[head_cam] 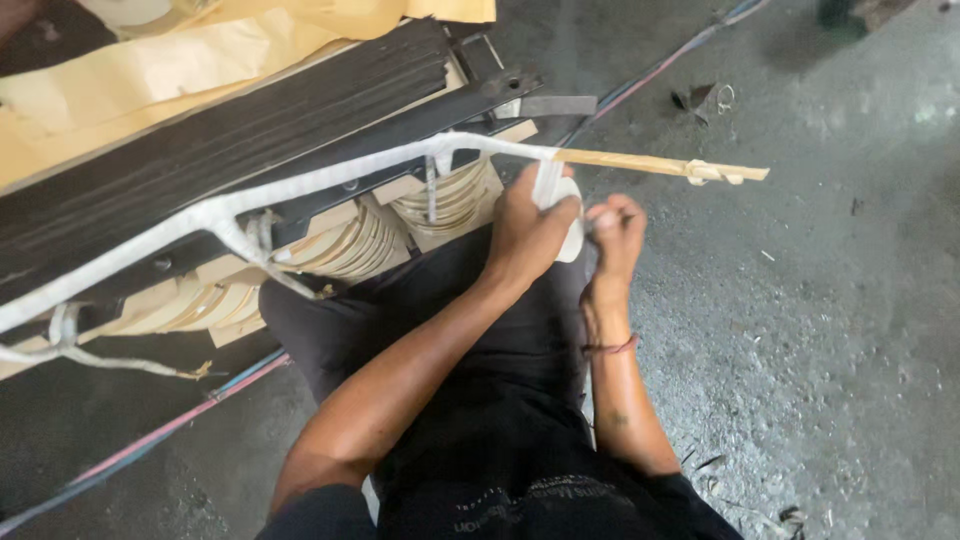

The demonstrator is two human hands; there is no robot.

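Observation:
A long wooden stick point(650, 164) lies across a transformer core point(230, 130); most of its length is wrapped in white cloth tape point(320, 180), and the right end is bare wood. My left hand point(527, 232) grips a roll of white tape point(568, 215) just under the stick, where the wrapping ends. A strip of tape runs up from the roll to the stick. My right hand point(615, 232) pinches the tape beside the roll, fingers closed on it.
Cream paper-wrapped coils point(440, 200) sit under the black laminated core. Yellow paper sheets point(200, 50) lie at the back left. Red and blue cables point(180, 420) run over the grey concrete floor. My legs in dark trousers point(480, 330) are below the hands.

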